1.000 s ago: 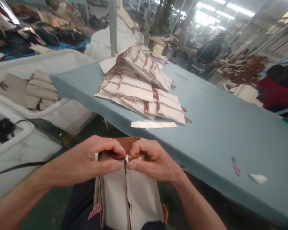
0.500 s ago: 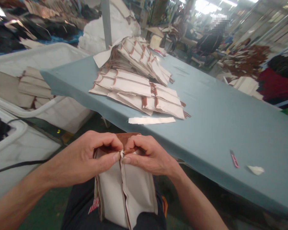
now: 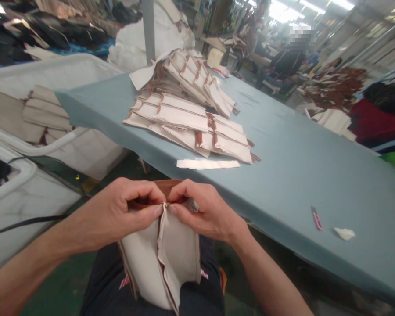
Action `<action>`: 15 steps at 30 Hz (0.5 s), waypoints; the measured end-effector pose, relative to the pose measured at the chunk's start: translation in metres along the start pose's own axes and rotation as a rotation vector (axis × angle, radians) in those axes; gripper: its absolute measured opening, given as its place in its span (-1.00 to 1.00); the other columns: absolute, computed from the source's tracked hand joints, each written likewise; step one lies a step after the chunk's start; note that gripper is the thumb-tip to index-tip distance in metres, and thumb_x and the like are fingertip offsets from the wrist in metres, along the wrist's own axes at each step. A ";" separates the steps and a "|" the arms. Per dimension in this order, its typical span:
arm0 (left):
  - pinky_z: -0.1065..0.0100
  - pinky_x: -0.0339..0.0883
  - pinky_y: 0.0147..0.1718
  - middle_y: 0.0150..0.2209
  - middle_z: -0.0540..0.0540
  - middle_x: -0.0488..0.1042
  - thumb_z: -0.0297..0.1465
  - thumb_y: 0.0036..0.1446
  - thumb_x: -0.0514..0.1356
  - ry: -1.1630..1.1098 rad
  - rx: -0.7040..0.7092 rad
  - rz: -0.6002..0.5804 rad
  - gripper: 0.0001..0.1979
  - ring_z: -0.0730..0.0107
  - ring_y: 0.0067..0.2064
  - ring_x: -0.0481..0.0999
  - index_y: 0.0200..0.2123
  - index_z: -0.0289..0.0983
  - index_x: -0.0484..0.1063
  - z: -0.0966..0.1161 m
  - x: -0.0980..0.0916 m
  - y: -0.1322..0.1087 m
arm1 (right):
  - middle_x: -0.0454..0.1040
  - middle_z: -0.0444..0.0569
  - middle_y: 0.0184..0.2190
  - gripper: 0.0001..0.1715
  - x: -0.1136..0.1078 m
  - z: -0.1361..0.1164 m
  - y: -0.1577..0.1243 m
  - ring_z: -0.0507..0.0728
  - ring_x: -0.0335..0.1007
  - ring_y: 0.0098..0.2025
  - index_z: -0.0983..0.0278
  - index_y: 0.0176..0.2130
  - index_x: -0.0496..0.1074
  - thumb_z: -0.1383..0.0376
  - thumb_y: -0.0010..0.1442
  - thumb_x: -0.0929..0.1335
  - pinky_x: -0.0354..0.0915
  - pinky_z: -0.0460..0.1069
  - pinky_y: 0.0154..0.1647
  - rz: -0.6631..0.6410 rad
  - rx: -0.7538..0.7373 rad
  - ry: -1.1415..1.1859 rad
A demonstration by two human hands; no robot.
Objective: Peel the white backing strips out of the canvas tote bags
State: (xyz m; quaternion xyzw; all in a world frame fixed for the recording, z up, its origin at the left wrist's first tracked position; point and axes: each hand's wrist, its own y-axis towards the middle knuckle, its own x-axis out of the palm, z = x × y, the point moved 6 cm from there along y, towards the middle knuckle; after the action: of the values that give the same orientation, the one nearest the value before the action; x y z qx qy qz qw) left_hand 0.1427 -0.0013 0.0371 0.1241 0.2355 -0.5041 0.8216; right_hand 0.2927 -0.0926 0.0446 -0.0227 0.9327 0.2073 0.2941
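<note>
A sewn cream panel piece (image 3: 181, 245) with brown edges and a seam down its middle rests on my lap, looking like an inside-out bag or pouch. My left hand (image 3: 128, 206) pinches its top edge just left of the seam, thumb in front and fingers behind. Close beside it, my right hand (image 3: 206, 210) pinches the same edge to the right of the seam. The fingertips nearly meet at the seam's top end. A brown flap (image 3: 166, 186) shows behind the hands.
On the blue-green table (image 3: 283, 162) lie stacked cream and brown pieces (image 3: 181, 118), a white strip (image 3: 207, 164), a pink-handled cutter (image 3: 316, 218) and a pale scrap (image 3: 345, 233). White bins (image 3: 85, 63) stand at left. A person (image 3: 285, 59) sits far back.
The piece has shifted slightly left, and its lower part is now more bent, with the seam standing out as a ridge. Both hands keep their pinch at the top edge.
</note>
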 end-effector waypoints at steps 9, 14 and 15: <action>0.54 0.30 -0.49 -0.47 0.11 0.63 -0.36 0.32 0.23 0.041 0.025 0.045 -0.78 0.49 -0.48 0.50 -0.34 -0.19 0.66 0.000 -0.003 -0.013 | 0.77 0.02 -0.23 -0.86 0.005 -0.021 0.003 0.12 0.70 -0.21 0.23 -0.15 0.54 0.34 0.53 0.39 0.53 -0.01 -0.08 0.103 -0.258 -0.240; 0.53 0.33 -0.47 -0.45 0.11 0.66 -0.31 0.35 0.23 0.015 0.003 0.074 -0.77 0.46 -0.45 0.54 -0.33 -0.18 0.67 -0.002 -0.005 -0.016 | 0.79 -0.02 -0.26 -0.80 0.009 -0.025 0.005 0.13 0.72 -0.23 0.21 -0.21 0.59 0.38 0.49 0.38 0.54 -0.01 -0.09 0.143 -0.214 -0.315; 0.53 0.35 -0.46 -0.45 0.11 0.67 -0.31 0.35 0.24 0.011 -0.002 0.075 -0.77 0.45 -0.44 0.56 -0.33 -0.18 0.67 -0.003 -0.005 -0.016 | 0.78 -0.03 -0.28 -0.80 0.009 -0.025 0.005 0.12 0.71 -0.25 0.21 -0.23 0.59 0.39 0.46 0.38 0.54 -0.01 -0.11 0.159 -0.196 -0.314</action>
State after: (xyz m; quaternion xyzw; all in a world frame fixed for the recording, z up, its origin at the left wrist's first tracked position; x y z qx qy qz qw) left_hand 0.1257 -0.0037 0.0376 0.1350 0.2356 -0.4719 0.8388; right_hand 0.2708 -0.0971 0.0596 0.0549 0.8496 0.3207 0.4152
